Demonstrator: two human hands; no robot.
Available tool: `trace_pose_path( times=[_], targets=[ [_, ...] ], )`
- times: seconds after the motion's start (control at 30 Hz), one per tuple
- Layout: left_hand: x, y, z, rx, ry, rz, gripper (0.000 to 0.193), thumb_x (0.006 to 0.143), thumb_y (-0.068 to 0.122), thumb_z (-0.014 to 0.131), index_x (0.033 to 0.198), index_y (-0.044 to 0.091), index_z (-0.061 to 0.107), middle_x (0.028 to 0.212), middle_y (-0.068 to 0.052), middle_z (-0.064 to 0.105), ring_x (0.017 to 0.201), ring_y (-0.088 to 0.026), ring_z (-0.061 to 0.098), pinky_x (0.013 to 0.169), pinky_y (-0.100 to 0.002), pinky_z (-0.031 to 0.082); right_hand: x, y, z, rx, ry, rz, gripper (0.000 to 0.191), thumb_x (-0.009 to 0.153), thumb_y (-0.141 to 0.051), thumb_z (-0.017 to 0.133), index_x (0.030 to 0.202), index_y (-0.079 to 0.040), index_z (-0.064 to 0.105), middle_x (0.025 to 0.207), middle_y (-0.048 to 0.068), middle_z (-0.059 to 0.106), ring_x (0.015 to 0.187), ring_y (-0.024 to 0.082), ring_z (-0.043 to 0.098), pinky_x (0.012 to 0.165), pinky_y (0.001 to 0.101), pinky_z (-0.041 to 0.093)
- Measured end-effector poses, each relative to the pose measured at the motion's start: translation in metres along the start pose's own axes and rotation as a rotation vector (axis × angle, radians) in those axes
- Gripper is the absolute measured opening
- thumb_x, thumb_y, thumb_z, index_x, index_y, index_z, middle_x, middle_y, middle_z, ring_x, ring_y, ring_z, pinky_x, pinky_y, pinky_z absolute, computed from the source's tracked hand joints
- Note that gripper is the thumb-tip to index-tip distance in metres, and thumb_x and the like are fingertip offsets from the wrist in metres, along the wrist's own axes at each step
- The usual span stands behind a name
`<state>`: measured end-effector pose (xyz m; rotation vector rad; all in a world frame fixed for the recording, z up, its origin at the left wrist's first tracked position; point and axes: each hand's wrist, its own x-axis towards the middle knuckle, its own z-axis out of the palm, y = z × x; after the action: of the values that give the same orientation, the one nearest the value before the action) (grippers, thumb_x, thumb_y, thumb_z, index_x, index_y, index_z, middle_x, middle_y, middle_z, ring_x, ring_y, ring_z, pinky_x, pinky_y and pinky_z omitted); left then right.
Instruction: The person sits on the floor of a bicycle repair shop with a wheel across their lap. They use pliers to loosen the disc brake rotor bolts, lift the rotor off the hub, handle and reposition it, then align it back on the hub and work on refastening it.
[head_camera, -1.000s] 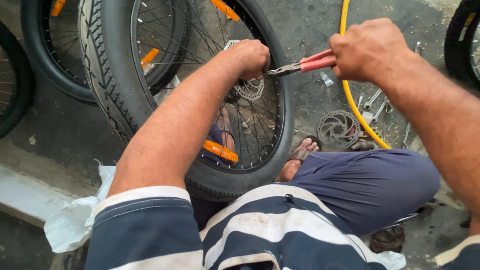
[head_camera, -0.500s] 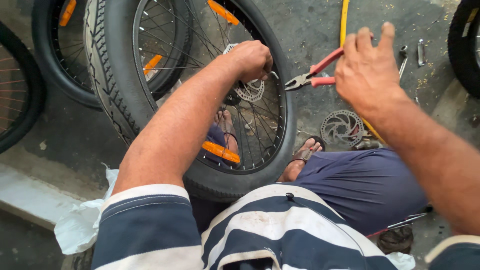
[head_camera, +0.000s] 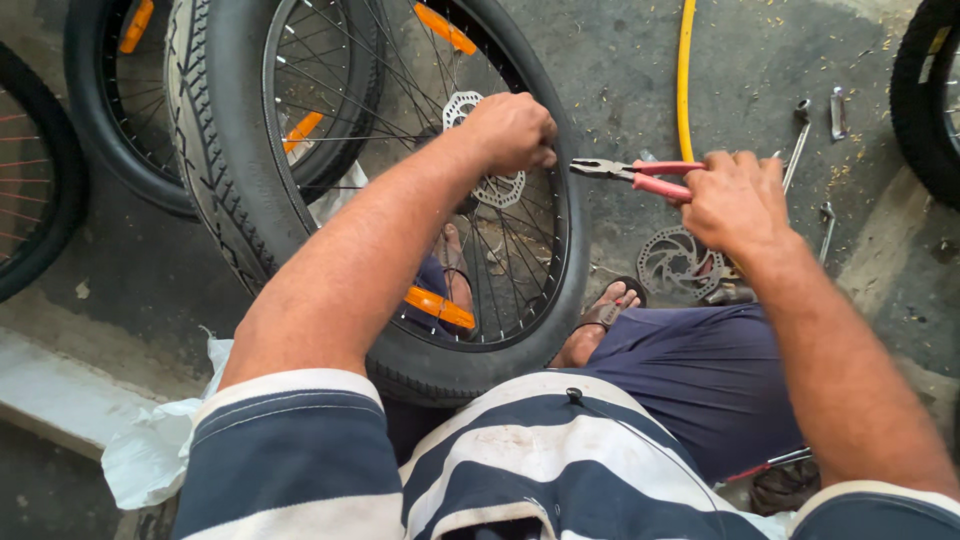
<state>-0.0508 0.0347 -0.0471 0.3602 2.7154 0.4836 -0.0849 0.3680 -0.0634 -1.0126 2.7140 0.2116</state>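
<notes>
The left hand is closed at the wheel hub, its fingertips hidden, perhaps pinching something. Beside the wheel, the right hand grips pliers.

Navy-white striped short-sleeved shirt, navy trousers, sandal

Bicycle repair workshop, wheels, pliers, wrenches

A: Black rubber bicycle tyre, matt, knobbly tread; thin metal spokes shiny.
B: Red plastic-handled steel pliers, grips glossy. Grey concrete floor rough; navy-and-white striped cloth shirt soft.
</notes>
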Motion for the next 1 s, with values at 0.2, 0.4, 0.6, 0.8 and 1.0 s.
trace_pose_path(
  times=[0.2,0.4,0.6,0.8,1.0],
  targets=[
    [0.010,0.005,0.003,-0.059,0.092,-0.001,0.021,0.083,0.034,0.079,0.091,0.014,0.081,0.085,-0.012,0.075,0.080,-0.034,0.073,0.074,-0.046,0.056,-0.007,-0.011,0.035,0.008,-0.021,0.002,0.026,0.089,-0.035,0.068,0.098,-0.014,0.080,0.116,0.012,0.072,0.108,0.033,0.066,0.094,0.0519,0.046],
    [0.017,-0.008,-0.014,-0.131,0.166,-0.031,0.020,0.086,0.031,0.079,0.097,0.014,0.081,0.088,-0.014,0.075,0.086,-0.036,0.071,0.078,-0.047,0.055,-0.001,-0.007,0.057,0.039,-0.055,0.037,0.028,0.091,-0.036,0.067,0.100,-0.013,0.080,0.110,0.013,0.073,0.105,0.035,0.068,0.090,0.0516,0.049],
    [0.012,-0.004,-0.007,-0.189,0.100,-0.202,0.021,0.085,0.033,0.079,0.098,0.017,0.081,0.091,-0.011,0.076,0.090,-0.034,0.071,0.082,-0.045,0.054,0.005,0.000,0.069,0.065,-0.022,0.040,0.030,0.090,-0.038,0.068,0.103,-0.014,0.081,0.109,0.012,0.073,0.103,0.035,0.068,0.091,0.0519,0.049],
    [0.013,-0.001,-0.003,-0.181,0.099,-0.199,0.023,0.085,0.034,0.079,0.099,0.016,0.081,0.092,-0.013,0.076,0.091,-0.035,0.070,0.083,-0.046,0.054,0.005,0.002,0.068,0.045,-0.038,0.047,0.031,0.089,-0.040,0.069,0.103,-0.015,0.081,0.108,0.012,0.073,0.104,0.035,0.068,0.090,0.0517,0.048],
    [0.014,0.001,-0.003,-0.185,0.142,-0.197,0.022,0.084,0.033,0.079,0.098,0.016,0.081,0.092,-0.012,0.076,0.090,-0.035,0.071,0.083,-0.046,0.055,0.006,0.001,0.066,0.034,-0.079,0.073,0.030,0.090,-0.038,0.070,0.105,-0.015,0.081,0.110,0.012,0.073,0.107,0.035,0.067,0.093,0.0516,0.047]
  ],
)
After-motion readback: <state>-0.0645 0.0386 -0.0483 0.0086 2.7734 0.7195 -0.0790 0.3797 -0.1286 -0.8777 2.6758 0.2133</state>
